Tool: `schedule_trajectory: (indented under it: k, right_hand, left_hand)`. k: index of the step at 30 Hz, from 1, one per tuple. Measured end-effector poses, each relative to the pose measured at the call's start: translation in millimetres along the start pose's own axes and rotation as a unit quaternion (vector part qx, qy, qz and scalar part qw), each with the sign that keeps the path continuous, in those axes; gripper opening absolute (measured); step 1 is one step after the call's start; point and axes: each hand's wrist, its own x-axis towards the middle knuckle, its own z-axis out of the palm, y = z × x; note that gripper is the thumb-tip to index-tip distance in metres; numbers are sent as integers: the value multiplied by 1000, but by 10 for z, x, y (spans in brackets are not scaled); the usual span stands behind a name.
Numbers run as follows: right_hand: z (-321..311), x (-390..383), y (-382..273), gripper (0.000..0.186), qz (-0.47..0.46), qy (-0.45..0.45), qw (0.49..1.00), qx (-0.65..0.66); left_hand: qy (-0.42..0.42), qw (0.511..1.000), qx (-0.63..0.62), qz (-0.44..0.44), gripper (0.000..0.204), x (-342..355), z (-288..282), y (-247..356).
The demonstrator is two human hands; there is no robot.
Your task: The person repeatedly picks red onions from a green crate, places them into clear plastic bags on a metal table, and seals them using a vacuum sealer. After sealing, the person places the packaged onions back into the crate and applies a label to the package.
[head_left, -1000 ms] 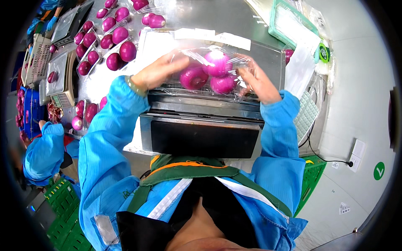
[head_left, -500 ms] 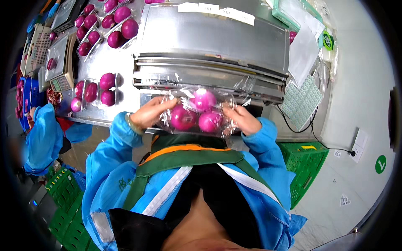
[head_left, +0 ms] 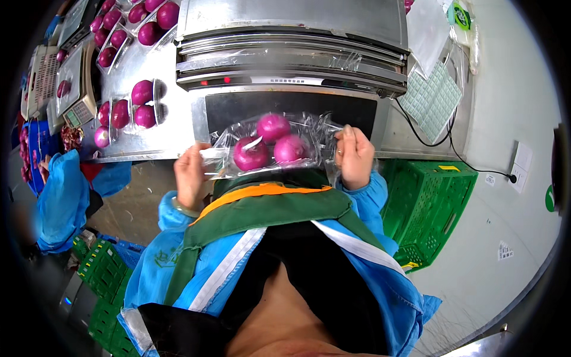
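Three purple onions [head_left: 273,128] sit together in a clear tray, with loose plastic film [head_left: 235,138] spread around them. The pack is held close to my waist, over the near edge of the wrapping machine's dark plate [head_left: 345,110]. At the film's left end, my left hand [head_left: 190,178] is closed with fingers pinching it. On the other side, my right hand [head_left: 355,157] has its thumb and fingers pressed together on the film's right end. The tray's underside is hidden.
More onion trays [head_left: 143,104] stand on the steel table at the left, beside a scale [head_left: 74,89] bearing an onion. A co-worker's blue sleeve [head_left: 62,199] is at far left. Green crates [head_left: 428,208] stand at the right, below a black cable [head_left: 437,141].
My hands have moved apart, from beside the onions to the film's ends, stretching it sideways. The machine sits higher in view, and its dark plate now shows.
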Motion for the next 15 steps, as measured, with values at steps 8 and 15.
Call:
schedule_trajectory:
  k: [8,15]
  right_hand:
    - [-73,98,1231,19,238,-262,933,73]
    - [-454,-128,766,23,239,-350,897,128]
  left_hand:
    - [-353,887,199,222,20,601,305,-1493]
    - [-324,883,-311,-139,42,142,943,-852]
